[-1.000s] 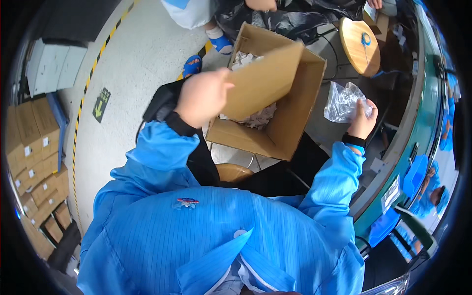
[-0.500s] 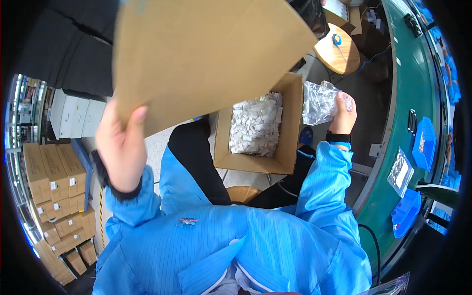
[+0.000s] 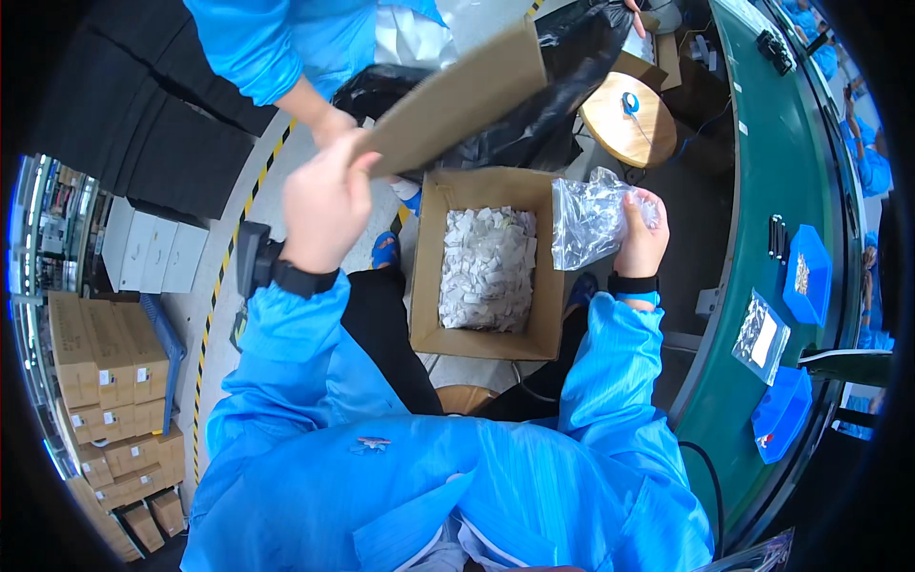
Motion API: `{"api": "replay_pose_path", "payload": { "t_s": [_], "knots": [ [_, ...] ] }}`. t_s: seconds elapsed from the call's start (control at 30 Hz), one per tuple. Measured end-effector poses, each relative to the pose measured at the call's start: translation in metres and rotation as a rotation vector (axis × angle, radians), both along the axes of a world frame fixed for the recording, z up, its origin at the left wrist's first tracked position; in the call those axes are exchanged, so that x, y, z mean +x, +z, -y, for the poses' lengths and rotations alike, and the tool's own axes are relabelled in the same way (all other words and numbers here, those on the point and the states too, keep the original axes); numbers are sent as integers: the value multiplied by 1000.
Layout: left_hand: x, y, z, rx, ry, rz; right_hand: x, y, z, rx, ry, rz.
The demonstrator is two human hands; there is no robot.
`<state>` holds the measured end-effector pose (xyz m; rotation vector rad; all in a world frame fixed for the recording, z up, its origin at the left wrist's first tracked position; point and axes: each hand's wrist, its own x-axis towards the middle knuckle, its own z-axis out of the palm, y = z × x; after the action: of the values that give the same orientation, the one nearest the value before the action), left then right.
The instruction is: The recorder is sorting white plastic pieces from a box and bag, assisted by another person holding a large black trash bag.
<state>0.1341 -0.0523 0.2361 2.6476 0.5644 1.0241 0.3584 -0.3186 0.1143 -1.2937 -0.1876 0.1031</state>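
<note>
My left hand (image 3: pixel 329 205) grips the near left corner of a flat cardboard sheet (image 3: pixel 467 100), held tilted above the far side of an open cardboard box (image 3: pixel 429 286). Inside that box lies a heap of small white pieces (image 3: pixel 488 272); their kind is too small to make out. My right hand (image 3: pixel 643 229) is closed round a crumpled clear plastic bag (image 3: pixel 586 224), which hangs by the box's right wall. Whether the bag holds anything I cannot tell. Across from me, a co-worker's hand (image 3: pixel 332 126) is close behind my left hand, partly hidden by it.
A black plastic bag (image 3: pixel 515 124) spreads beyond the box. To the right, a round wooden stool (image 3: pixel 620 119) carries blue-handled scissors (image 3: pixel 629 103). The green bench (image 3: pixel 715 381) holds blue bins (image 3: pixel 808 276) and a flat clear bag (image 3: pixel 761 336). Stacked cartons (image 3: pixel 105 362) stand left.
The cardboard sheet has swung away from me and turned edge-on, uncovering the co-worker and black bag. My left hand moved forward and right. My right hand shifted slightly left with the clear bag.
</note>
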Motion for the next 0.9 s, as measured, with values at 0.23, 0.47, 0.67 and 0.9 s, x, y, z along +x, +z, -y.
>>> {"api": "replay_pose_path", "payload": {
  "t_s": [0.23, 0.47, 0.67, 0.9],
  "knots": [
    [78, -49, -46, 33, -84, 65, 6, 19, -12, 11, -22, 22],
    [146, -165, -112, -419, 21, -118, 18, 45, -53, -28, 115, 63],
    [136, -247, -148, -594, 141, -601, 43, 67, -114, -104, 171, 164],
    [147, -281, -146, -1109, 184, -252, 179, -17, -243, -454, 302, 571]
  ]
}}
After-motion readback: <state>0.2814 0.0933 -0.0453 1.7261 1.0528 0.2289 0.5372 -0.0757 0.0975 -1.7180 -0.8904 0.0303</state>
